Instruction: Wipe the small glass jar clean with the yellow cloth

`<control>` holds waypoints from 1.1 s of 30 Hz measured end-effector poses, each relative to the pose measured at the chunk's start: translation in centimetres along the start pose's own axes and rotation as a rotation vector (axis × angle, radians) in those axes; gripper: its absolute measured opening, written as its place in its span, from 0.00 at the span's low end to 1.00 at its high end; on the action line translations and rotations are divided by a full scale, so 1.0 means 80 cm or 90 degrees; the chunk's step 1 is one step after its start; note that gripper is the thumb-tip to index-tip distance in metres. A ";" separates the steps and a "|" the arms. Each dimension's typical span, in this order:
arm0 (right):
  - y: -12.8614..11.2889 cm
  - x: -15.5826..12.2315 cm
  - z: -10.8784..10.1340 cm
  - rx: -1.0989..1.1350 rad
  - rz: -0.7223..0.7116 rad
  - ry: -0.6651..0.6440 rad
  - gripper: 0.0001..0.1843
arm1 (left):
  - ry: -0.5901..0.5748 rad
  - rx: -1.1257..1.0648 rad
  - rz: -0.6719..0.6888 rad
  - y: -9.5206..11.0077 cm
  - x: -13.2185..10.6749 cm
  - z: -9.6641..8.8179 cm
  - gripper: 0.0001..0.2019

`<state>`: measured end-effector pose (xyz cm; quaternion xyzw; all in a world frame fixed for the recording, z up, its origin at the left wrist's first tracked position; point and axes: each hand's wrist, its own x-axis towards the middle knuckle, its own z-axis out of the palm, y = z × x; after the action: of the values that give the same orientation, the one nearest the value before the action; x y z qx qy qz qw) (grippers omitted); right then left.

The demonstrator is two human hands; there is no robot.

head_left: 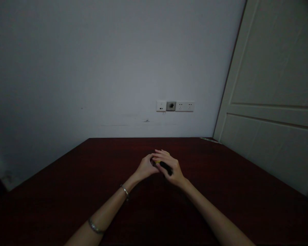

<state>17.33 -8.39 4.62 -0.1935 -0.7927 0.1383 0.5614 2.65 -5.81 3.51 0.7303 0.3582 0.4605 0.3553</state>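
Low centre, the right hand [176,170] grips a black-and-yellow tool [165,167]; left hand [144,167], grip unclear; loosened hold could drop it.

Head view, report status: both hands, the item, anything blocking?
Right hand gripping a black-and-yellow item. Left hand curved close beside, its grip unclear. Item partly hidden by the hands, kind unclear.
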 end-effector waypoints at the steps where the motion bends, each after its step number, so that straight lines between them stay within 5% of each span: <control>1: -0.002 -0.001 0.000 -0.006 -0.018 -0.009 0.13 | -0.008 -0.032 -0.006 -0.001 0.001 0.000 0.25; 4: -0.001 0.002 0.000 0.045 0.036 0.050 0.11 | -0.043 -0.084 -0.036 -0.001 0.001 0.000 0.26; 10: 0.013 0.010 0.001 0.304 0.315 0.193 0.18 | -0.094 -0.205 -0.041 0.006 -0.002 -0.003 0.33; 18: -0.007 0.001 0.000 0.107 0.097 0.147 0.12 | -0.065 -0.170 -0.005 0.001 0.000 -0.005 0.31; 27: 0.009 0.010 0.001 0.271 0.310 0.174 0.18 | -0.058 -0.207 -0.032 0.009 -0.004 -0.003 0.35; 33: 0.006 0.008 -0.007 0.171 0.158 -0.007 0.34 | -0.047 -0.239 -0.124 0.003 -0.002 -0.012 0.26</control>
<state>17.78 -7.65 5.10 -0.2126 -0.7402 0.3121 0.5563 1.78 -5.88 3.95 0.6299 0.3218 0.4553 0.5407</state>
